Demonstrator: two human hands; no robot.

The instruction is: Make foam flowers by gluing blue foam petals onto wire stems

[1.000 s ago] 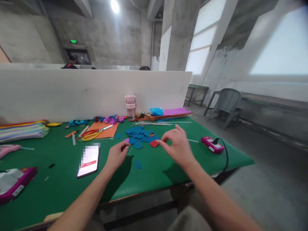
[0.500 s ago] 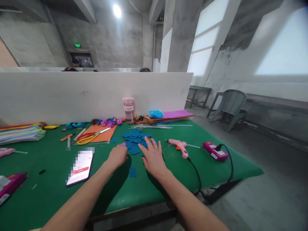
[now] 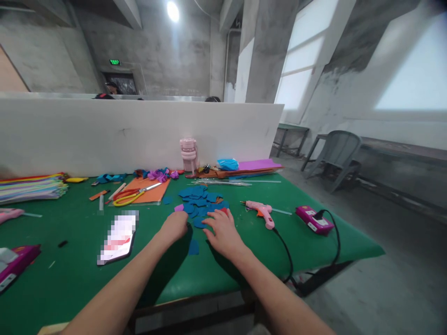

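Observation:
My left hand rests on the green table with its fingers curled under; what they hold, if anything, is hidden. Just beyond its knuckles lies a small purple piece. My right hand lies palm down beside it. Its fingers are stretched onto the near edge of a pile of blue foam cut-outs, with a red piece at the fingertips. One blue piece lies alone between my wrists.
A pink glue gun lies right of my right hand, its black cord running to a pink power strip. A phone lies to the left; scissors, an orange sheet, a pink bottle and a white divider stand behind.
My right hand came down and left from above the table, uncovering the glue gun, onto the blue pieces, then drew back slightly. My left hand stayed curled in place.

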